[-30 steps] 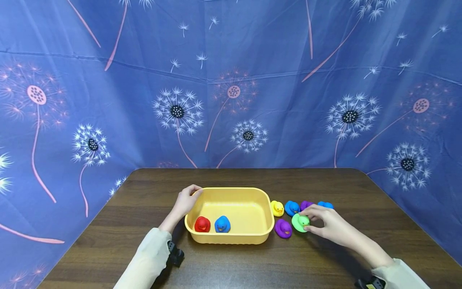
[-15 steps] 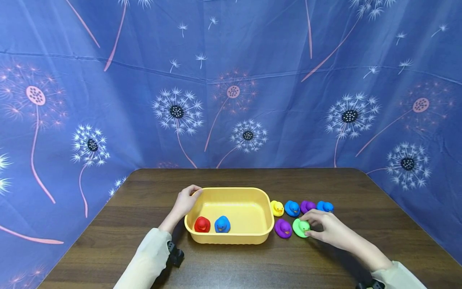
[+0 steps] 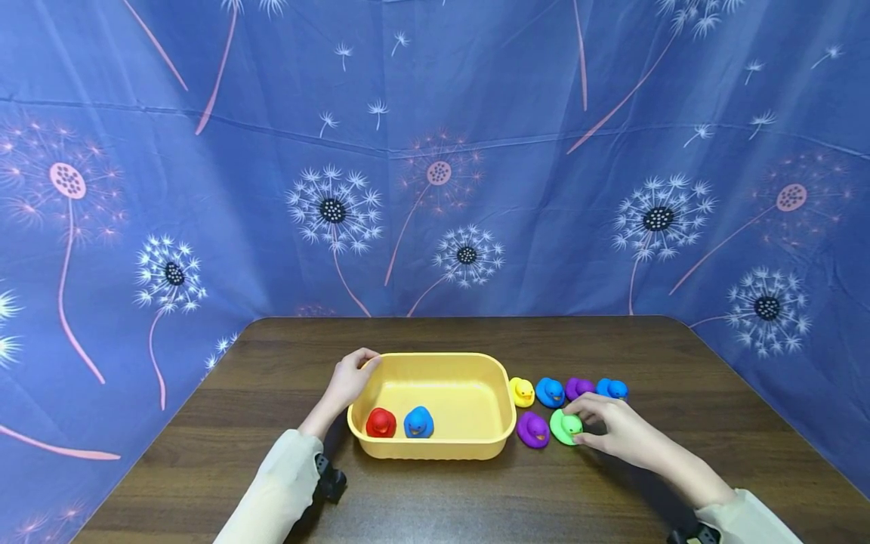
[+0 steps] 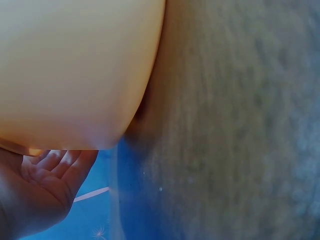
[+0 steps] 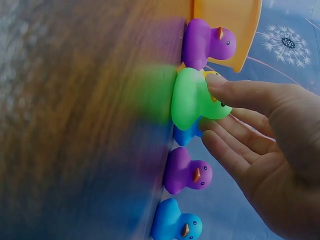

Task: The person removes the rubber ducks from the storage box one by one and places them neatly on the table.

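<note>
My left hand [image 3: 348, 381] grips the left rim of a yellow plastic tub [image 3: 431, 451]. In the left wrist view, the tub's wall [image 4: 75, 70] covers part of the fingers of that hand [image 4: 45, 195]. With thumb and fingers, my right hand [image 3: 618, 431] pinches a green rubber duck [image 3: 564, 428] to the right of the tub. The right wrist view has the thumb at the green duck's [image 5: 187, 100] beak and the other fingers behind its head. Beside it, nearer the tub, sits a purple rubber duck [image 3: 533, 430]. A red duck [image 3: 381, 422] and a blue duck [image 3: 419, 422] lie inside the tub.
Behind the green duck is a row of ducks: yellow [image 3: 522, 392] close to the tub, then blue [image 3: 550, 392], purple [image 3: 579, 388] and another blue duck [image 3: 612, 388]. All stand on a brown wooden table [image 3: 435, 499]. A blue dandelion-print cloth [image 3: 544, 181] hangs behind.
My right hand has brought the green duck slightly down and toward me, uncovering the purple and blue ducks at the back right. The left hand and the tub have stayed put.
</note>
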`<state>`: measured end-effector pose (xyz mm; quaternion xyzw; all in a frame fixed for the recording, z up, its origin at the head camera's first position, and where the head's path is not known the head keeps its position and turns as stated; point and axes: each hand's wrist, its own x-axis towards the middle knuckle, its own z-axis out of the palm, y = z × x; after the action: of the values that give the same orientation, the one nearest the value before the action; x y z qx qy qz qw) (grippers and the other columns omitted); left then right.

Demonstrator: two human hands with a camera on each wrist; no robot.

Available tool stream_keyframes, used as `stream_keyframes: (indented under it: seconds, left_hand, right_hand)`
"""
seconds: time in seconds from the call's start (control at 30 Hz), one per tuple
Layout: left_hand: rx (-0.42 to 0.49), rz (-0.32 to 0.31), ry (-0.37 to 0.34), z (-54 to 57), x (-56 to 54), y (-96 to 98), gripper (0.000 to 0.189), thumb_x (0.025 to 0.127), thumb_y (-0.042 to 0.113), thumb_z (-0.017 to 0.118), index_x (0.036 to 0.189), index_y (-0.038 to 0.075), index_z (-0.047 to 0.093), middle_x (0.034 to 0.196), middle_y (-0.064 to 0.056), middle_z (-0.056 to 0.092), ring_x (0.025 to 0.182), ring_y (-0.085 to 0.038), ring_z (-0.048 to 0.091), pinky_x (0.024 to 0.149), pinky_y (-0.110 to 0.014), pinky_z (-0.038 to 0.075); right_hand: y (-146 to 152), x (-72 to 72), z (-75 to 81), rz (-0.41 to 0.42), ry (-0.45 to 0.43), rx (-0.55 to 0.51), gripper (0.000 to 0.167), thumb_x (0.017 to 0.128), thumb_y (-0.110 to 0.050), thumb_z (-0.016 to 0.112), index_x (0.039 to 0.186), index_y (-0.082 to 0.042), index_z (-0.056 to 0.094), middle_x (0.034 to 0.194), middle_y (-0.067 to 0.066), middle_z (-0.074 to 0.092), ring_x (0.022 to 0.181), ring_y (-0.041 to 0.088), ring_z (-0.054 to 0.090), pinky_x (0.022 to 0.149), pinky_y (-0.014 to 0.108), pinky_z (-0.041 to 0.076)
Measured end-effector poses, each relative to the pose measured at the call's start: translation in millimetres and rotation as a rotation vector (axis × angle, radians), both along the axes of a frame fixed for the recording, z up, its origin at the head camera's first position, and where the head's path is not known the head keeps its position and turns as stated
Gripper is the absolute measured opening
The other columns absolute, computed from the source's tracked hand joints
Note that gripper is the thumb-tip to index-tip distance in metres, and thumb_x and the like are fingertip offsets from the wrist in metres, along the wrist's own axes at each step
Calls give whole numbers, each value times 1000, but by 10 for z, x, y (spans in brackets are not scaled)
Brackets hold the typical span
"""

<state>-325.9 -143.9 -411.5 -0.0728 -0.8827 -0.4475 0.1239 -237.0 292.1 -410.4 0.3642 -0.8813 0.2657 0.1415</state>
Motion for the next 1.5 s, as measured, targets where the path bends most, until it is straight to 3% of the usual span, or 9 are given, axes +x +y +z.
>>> stream_keyframes:
  seconds: [0.7,1.07,1.3,1.5]
  left_hand:
    - [6,2,3,-16,-3,-2,17,92,16,58,99,2,67,93,-13,70,83,-22,61,75,-32,47]
    - [7,-3,16,-2,11,-3,18,93,17,58,98,3,67,91,-13,70,82,-21,61,75,-33,47]
    - [34,-66,116,-48,2,-52,25,93,27,57,94,4,67,85,-9,69,75,-18,60,70,-33,47]
    - [7,-8,38,-11,19,-6,18,92,17,57,96,3,67,89,-13,70,80,-21,61,74,-34,47]
  right_hand:
    - [-34,24,-18,5,24,-4,34,71,-8,79,102,-4,64,96,4,65,80,3,61,68,26,51]
    - [-53,12,107,-47,137,6,38,70,-13,80,104,-3,66,96,3,66,81,11,61,70,26,51]
    - [-126,-18,215,-10,145,-4,33,74,-13,78,104,-5,67,98,3,66,84,11,63,71,28,53]
    - [-226,-31,273,-9,94,-8,31,79,-18,74,108,-9,67,102,-1,66,92,12,64,76,25,53]
